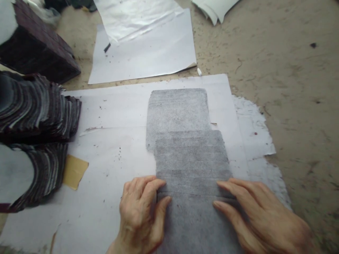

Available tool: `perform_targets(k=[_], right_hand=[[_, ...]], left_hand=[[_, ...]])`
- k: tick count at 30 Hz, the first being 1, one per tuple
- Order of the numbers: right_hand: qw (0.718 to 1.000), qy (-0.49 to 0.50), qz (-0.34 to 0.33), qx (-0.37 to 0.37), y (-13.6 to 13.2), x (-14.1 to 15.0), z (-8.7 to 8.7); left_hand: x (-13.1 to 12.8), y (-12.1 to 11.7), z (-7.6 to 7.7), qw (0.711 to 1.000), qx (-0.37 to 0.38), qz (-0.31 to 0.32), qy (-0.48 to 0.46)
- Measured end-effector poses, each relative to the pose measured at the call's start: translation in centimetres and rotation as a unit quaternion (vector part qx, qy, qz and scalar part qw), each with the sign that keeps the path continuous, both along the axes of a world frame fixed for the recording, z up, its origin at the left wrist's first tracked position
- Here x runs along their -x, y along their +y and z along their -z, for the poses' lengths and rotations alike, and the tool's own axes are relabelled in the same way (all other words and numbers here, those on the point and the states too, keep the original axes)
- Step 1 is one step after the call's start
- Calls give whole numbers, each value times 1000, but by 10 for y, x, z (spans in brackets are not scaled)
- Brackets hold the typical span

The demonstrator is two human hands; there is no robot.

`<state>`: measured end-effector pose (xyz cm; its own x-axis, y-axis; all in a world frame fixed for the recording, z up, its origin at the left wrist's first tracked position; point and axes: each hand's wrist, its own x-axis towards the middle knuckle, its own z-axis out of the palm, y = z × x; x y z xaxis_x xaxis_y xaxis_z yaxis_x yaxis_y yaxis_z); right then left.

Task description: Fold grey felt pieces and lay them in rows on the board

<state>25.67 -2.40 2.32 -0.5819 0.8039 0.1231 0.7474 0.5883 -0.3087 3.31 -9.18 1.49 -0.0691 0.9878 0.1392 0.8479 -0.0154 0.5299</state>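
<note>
Thin grey fibrous sheets, felt-like, overlap in a column on white paper. The far grey sheet (177, 109) lies flat, partly covered by a darker grey sheet (192, 151) with faint crosswise lines. Nearest me, another grey sheet (196, 222) runs off the bottom of the view. My left hand (144, 208) pinches at its left side, thumb and forefinger on either side of a crosswise edge. At the right side of the same edge, my right hand (256, 211) does likewise, thumb below and fingers above. The fingertips rest close against the sheets.
Tall stacks of dark curved pieces (39, 109) stand at the left, beside a dark block-shaped stack (39, 42). A tan scrap (75, 171) lies by them. White paper (111, 148) covers the table (296, 84). Further back are more sheets (143, 56) and white curved pieces (215, 8).
</note>
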Motion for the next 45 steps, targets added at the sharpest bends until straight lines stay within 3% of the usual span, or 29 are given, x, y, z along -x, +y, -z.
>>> perform_targets(k=[7, 15, 22, 28, 34, 40, 45], right_hand=[[999, -29, 43, 17, 5, -2, -1], [989, 10, 96, 108, -1, -7, 4], [982, 19, 152, 114, 5, 3, -3], [984, -13, 134, 114, 4, 2, -1], [998, -2, 46, -43, 4, 1, 3], [1000, 1, 1, -20, 19, -3, 8], [998, -22, 52, 20, 18, -4, 6]], left_hand=[[2, 4, -2, 997, 43, -51, -26], [3, 5, -4, 996, 71, -34, -37], [2, 9, -5, 995, 78, -35, -45], [2, 6, -2, 997, 60, -34, -35], [-1, 3, 1, 997, 7, -56, -49], [4, 9, -1, 997, 46, -23, -53], [5, 10, -4, 994, 79, -48, -57]])
